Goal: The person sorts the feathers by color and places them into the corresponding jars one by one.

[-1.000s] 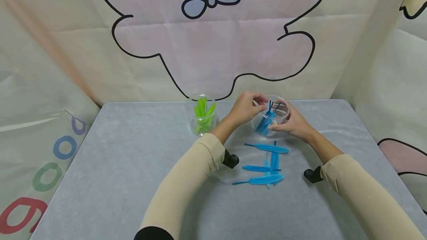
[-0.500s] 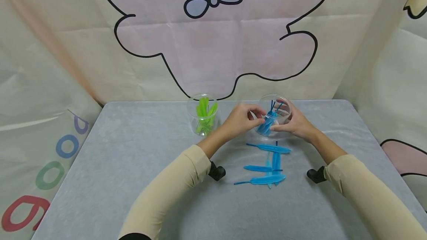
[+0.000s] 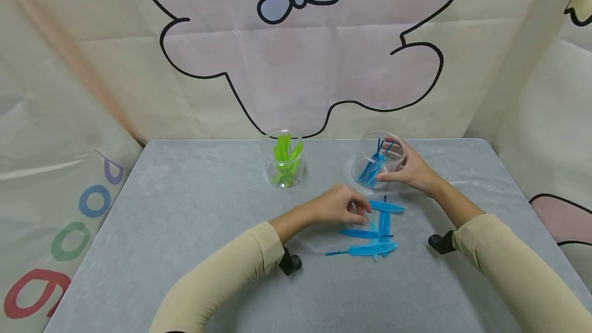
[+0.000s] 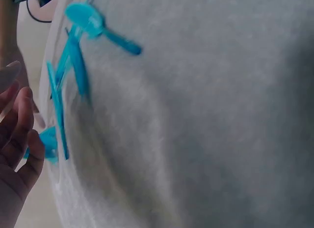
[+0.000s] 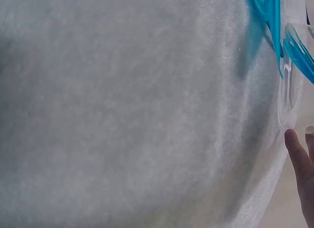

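Observation:
My right hand (image 3: 411,171) holds a clear cup (image 3: 357,166) from its right side, with thumb in front and fingers behind. Inside it, several blue plastic spoons (image 3: 371,169) lean with their thin handles up. My left hand (image 3: 339,205), fingers loosely bent and nothing visible between them, hovers by the farthest loose blue spoon (image 3: 390,207) and covers part of it. Nearer me lie more loose blue spoons, some across others; the nearest blue spoon (image 3: 372,248) has its handle to the left. The left wrist view shows one spoon's bowl (image 4: 84,17) clearly.
To the left, a second clear cup (image 3: 268,171) holds several light green pieces (image 3: 284,154). Both cups stand near the back edge of the grey cloth-covered table (image 3: 208,184). Printed fabric (image 3: 287,66) hangs right behind that edge.
My left hand has come away from the blue spoons' cup toward me, down to the loose spoons. The right hand keeps its hold on the cup. The head view has shifted slightly.

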Demonstrator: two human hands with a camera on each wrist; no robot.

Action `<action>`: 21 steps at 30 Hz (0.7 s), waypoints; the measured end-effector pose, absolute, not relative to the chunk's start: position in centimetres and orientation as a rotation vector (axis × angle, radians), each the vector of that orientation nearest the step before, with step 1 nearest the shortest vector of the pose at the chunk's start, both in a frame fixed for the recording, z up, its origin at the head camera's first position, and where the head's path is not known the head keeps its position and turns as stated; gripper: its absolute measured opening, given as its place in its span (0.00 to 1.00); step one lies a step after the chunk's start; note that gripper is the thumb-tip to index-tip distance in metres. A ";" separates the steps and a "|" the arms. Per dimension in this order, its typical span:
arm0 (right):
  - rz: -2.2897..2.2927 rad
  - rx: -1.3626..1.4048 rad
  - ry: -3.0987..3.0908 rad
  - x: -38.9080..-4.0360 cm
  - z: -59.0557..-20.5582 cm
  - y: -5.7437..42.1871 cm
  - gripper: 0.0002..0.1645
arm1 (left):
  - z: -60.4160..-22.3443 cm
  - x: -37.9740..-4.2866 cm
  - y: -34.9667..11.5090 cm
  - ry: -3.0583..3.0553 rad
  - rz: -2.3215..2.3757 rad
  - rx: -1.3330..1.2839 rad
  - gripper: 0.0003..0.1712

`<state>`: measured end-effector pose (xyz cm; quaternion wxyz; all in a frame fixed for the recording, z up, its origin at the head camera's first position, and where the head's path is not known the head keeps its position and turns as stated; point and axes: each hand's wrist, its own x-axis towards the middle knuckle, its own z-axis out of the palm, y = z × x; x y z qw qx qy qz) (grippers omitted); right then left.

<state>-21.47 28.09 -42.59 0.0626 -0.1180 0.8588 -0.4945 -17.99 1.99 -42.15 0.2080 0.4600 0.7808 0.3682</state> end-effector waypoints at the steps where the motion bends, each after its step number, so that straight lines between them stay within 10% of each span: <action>1: -1.491 -0.361 2.597 -21.5 -42.6 28.1 0.58 | -42.3 -17.9 2.0 2.165 1.006 1.278 0.13; 21: -1.487 -0.311 2.591 -21.4 -42.3 28.0 0.55 | -44.4 -16.5 2.3 2.183 0.822 1.241 0.15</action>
